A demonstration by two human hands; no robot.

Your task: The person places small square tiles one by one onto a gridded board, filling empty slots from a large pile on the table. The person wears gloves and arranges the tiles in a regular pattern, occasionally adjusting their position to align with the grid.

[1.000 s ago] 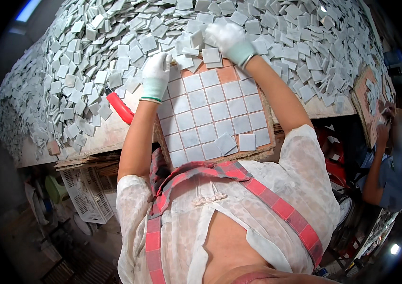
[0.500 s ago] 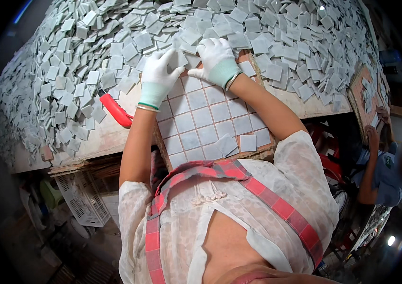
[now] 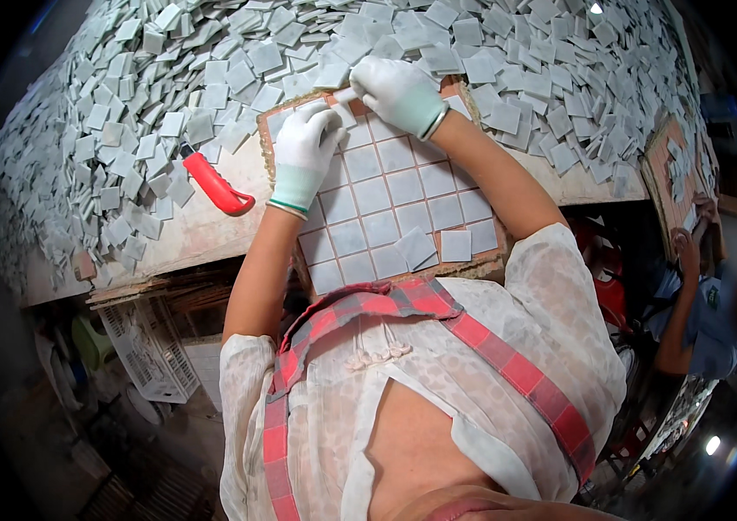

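Note:
A tray board (image 3: 490,271) lies before me, with pale square tiles (image 3: 380,227) set on it in a grid with narrow gaps. My right hand (image 3: 393,91), in a white glove with a mint cuff, pinches a small pale tile (image 3: 345,95) at the board's far edge. My left hand (image 3: 306,143), gloved the same way, is closed over the board's far left part; its curled fingers hide whatever they hold. Near the board's front edge, a loose tile (image 3: 418,247) lies askew over the grid, beside another tile (image 3: 456,246).
A large heap of loose tiles (image 3: 255,56) covers the table's far side. Left of the board lies a red-handled cutter (image 3: 216,184). A white plastic crate (image 3: 149,347) stands below the table at left. At right, another person's hand (image 3: 688,252) is at a second board (image 3: 665,174).
My right hand has come back from the heap's edge and now pinches a tile. My left hand has moved nearer and slightly right, over the board, its fingers curling in.

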